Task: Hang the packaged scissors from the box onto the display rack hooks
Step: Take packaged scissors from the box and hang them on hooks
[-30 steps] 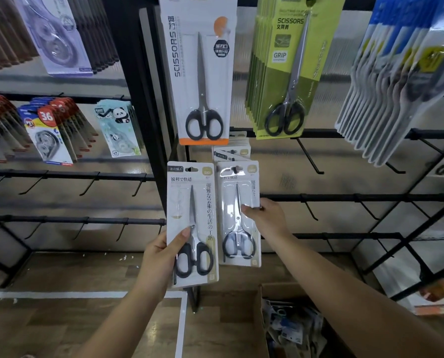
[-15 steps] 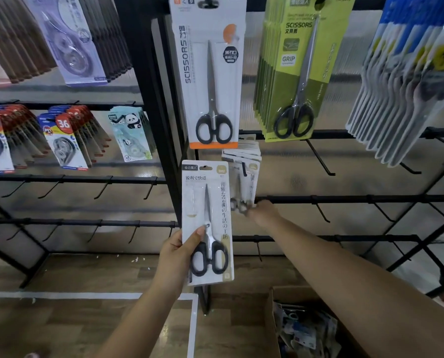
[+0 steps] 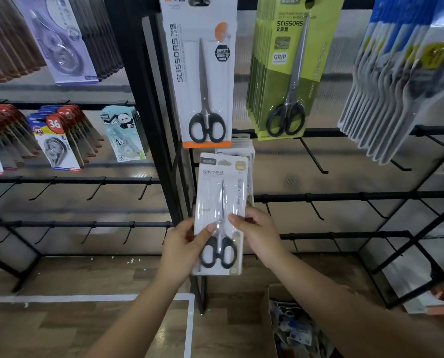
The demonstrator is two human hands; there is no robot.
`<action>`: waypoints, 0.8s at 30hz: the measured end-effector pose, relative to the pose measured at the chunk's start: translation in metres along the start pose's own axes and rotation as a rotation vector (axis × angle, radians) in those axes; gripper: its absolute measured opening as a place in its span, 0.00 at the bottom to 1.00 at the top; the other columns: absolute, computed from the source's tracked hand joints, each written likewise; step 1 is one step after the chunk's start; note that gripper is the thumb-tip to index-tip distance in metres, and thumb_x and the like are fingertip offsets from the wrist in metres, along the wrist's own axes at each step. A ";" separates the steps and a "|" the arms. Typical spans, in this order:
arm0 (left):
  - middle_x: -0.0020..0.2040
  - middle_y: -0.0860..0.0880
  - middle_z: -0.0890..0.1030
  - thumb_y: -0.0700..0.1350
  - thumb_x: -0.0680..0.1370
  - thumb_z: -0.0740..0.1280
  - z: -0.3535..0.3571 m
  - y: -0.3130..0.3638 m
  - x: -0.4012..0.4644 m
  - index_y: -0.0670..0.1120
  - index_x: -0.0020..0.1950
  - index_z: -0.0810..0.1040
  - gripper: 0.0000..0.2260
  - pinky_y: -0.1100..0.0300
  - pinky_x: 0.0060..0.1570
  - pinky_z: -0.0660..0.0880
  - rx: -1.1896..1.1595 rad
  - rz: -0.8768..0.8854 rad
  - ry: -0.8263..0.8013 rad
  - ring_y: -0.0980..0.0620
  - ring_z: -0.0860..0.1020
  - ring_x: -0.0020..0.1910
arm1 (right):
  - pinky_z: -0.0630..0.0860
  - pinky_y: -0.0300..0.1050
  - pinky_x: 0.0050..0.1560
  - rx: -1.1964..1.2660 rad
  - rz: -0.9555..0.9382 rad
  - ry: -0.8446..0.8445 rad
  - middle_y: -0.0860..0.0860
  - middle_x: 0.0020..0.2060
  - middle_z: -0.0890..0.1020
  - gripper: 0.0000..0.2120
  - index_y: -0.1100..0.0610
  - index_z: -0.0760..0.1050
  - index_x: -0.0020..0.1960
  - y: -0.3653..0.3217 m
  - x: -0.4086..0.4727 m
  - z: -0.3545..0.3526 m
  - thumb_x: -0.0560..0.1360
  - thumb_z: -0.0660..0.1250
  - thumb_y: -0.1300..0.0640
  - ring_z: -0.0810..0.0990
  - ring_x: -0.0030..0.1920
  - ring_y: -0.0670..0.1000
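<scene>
Both hands hold one packaged scissors [image 3: 219, 215] upright before the display rack [image 3: 345, 196].

Left hand [image 3: 182, 244] pinches its 9 o'clock edge, right hand [image 3: 259, 233] its 3 o'clock edge; the box [image 3: 268, 321] sits at 5 o'clock.

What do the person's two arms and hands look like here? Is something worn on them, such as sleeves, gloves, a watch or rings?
Both forearms are bare as far as the picture shows; no sleeve edge comes into view. The left hand and the right hand wear no gloves. No watch, bracelet or ring shows on either wrist or on the visible fingers. The fingernails look short and unpainted.
</scene>
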State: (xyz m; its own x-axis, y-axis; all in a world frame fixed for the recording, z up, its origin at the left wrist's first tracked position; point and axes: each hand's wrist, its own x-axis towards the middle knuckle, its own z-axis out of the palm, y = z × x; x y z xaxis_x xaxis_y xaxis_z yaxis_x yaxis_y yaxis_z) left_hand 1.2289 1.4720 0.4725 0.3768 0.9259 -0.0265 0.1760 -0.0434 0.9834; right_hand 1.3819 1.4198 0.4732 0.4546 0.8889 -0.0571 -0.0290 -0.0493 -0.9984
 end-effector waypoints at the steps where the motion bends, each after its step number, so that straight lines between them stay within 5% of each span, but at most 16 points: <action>1: 0.40 0.48 0.83 0.48 0.76 0.68 -0.002 -0.003 0.001 0.45 0.55 0.79 0.11 0.53 0.41 0.80 0.117 0.030 0.032 0.50 0.82 0.39 | 0.78 0.39 0.43 -0.070 -0.038 0.072 0.50 0.44 0.83 0.05 0.59 0.78 0.50 0.005 -0.001 -0.002 0.76 0.66 0.61 0.83 0.43 0.49; 5: 0.36 0.49 0.81 0.52 0.78 0.65 -0.011 -0.012 0.004 0.48 0.55 0.79 0.11 0.59 0.36 0.75 0.576 0.207 0.079 0.53 0.79 0.34 | 0.76 0.32 0.38 -0.338 -0.078 0.187 0.51 0.45 0.81 0.10 0.62 0.74 0.55 0.021 -0.007 -0.015 0.79 0.62 0.57 0.80 0.41 0.46; 11: 0.43 0.49 0.83 0.49 0.79 0.62 -0.008 -0.015 0.009 0.48 0.56 0.78 0.09 0.59 0.40 0.75 0.837 0.270 -0.002 0.49 0.81 0.41 | 0.71 0.27 0.33 -0.391 -0.094 0.238 0.50 0.46 0.80 0.10 0.63 0.75 0.55 0.018 0.004 -0.017 0.80 0.60 0.58 0.77 0.39 0.42; 15: 0.46 0.49 0.82 0.48 0.80 0.61 -0.003 -0.015 0.009 0.48 0.58 0.76 0.10 0.62 0.39 0.73 0.851 0.287 -0.061 0.51 0.80 0.43 | 0.73 0.44 0.40 -0.448 -0.055 0.263 0.53 0.38 0.79 0.10 0.64 0.74 0.48 0.009 0.032 -0.013 0.79 0.60 0.57 0.77 0.39 0.51; 17: 0.46 0.49 0.82 0.48 0.80 0.61 -0.001 -0.016 0.011 0.47 0.58 0.76 0.10 0.58 0.42 0.77 0.855 0.260 -0.088 0.50 0.80 0.44 | 0.70 0.44 0.41 -0.483 0.005 0.272 0.55 0.36 0.76 0.11 0.64 0.71 0.45 0.009 0.049 -0.013 0.79 0.60 0.56 0.75 0.39 0.53; 20: 0.46 0.49 0.82 0.47 0.80 0.60 0.001 -0.021 0.013 0.48 0.59 0.76 0.10 0.55 0.46 0.78 0.859 0.201 -0.159 0.50 0.80 0.45 | 0.68 0.43 0.45 -0.528 0.117 0.282 0.57 0.43 0.77 0.12 0.62 0.72 0.48 0.016 0.064 -0.020 0.79 0.59 0.53 0.76 0.47 0.57; 24: 0.44 0.46 0.82 0.48 0.80 0.59 0.010 -0.035 0.012 0.46 0.54 0.77 0.10 0.53 0.44 0.77 0.859 0.110 -0.218 0.46 0.80 0.44 | 0.72 0.46 0.54 -0.602 0.282 0.228 0.59 0.60 0.76 0.25 0.63 0.69 0.64 0.032 0.067 -0.034 0.79 0.57 0.43 0.75 0.58 0.59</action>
State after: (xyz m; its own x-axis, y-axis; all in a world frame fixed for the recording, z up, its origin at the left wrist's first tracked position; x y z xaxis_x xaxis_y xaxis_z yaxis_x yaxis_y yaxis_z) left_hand 1.2369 1.4812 0.4355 0.5807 0.8119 -0.0597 0.7166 -0.4750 0.5107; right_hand 1.4412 1.4622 0.4377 0.6799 0.6902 -0.2478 0.2946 -0.5665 -0.7696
